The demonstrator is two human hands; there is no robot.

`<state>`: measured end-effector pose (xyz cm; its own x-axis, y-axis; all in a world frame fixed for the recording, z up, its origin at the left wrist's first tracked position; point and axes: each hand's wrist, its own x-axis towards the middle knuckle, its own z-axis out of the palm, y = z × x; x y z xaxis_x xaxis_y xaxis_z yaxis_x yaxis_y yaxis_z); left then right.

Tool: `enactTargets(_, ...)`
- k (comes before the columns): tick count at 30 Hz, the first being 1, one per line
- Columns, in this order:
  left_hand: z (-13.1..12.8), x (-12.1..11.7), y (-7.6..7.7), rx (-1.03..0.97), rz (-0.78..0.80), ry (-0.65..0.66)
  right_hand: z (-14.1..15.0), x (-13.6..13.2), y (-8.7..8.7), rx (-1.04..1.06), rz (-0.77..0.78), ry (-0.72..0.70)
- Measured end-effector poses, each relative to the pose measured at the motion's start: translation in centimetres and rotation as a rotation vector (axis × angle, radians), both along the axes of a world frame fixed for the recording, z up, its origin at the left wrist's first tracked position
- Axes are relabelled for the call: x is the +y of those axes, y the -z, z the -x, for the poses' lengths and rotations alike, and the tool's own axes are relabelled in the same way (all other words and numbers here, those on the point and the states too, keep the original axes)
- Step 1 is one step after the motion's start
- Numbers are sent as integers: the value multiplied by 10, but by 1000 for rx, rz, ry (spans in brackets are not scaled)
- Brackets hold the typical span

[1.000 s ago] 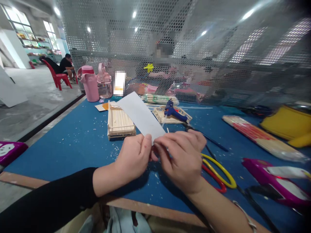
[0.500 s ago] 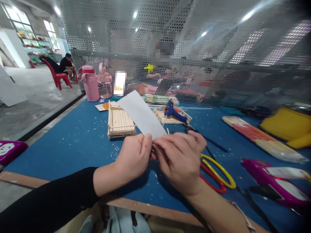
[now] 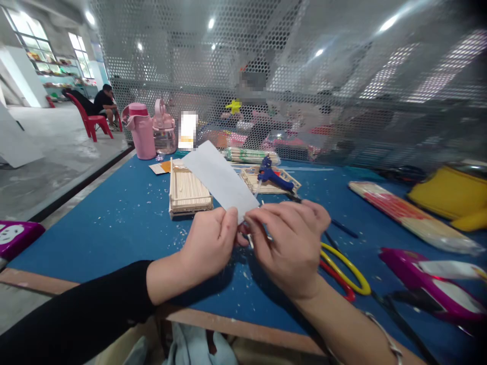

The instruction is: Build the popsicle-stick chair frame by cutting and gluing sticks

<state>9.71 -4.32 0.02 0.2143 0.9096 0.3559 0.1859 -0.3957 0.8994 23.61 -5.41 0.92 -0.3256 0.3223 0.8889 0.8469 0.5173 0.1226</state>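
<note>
A strip of white paper (image 3: pixel 222 177) slants up and away from my two hands above the table. My left hand (image 3: pixel 211 243) is closed, with its thumb pressing the paper's near end. My right hand (image 3: pixel 287 243) pinches the near right corner of the same paper, fingers curled together. A small pale sliver shows below the fingertips between the hands; its kind is unclear. Beyond the left hand sits a small tray-like model of wooden sticks (image 3: pixel 190 190). A blue hot glue gun (image 3: pixel 276 178) rests on a second stick frame (image 3: pixel 247 180). Scissors with yellow and red handles (image 3: pixel 352 271) lie by my right wrist.
On the blue table (image 3: pixel 114 228) stand a pink flask (image 3: pixel 141 134) and a clear pink-lidded bottle (image 3: pixel 164 137). A bag of wooden sticks (image 3: pixel 411 215) and a purple power strip (image 3: pixel 429 284) lie at right. Behind rises a perforated metal screen (image 3: pixel 182 66). A seated person (image 3: pixel 106 104) is far left.
My right hand has shifted slightly right and its fingers have lifted a little. A pale sliver now shows beneath them. The paper stays between both hands, tilted slightly further left.
</note>
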Motion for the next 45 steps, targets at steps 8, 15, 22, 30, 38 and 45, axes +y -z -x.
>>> enactTargets(8,-1,3,0,-57,172,61,-6,13,-5,405,282,-101)
enactTargets(15,-7,30,3,165,449,206,-21,33,-15,1183,995,-501)
enactTargets(22,-3,26,6,347,-132,-97,-22,30,-14,1191,1178,-566)
enactTargets(30,7,26,4,80,-426,46,-18,25,-7,1001,1388,-619)
enactTargets(38,11,30,2,57,-319,155,-21,26,-8,920,1413,-673)
enactTargets(45,37,-7,2,94,-171,-99,-23,25,-8,719,1168,-477)
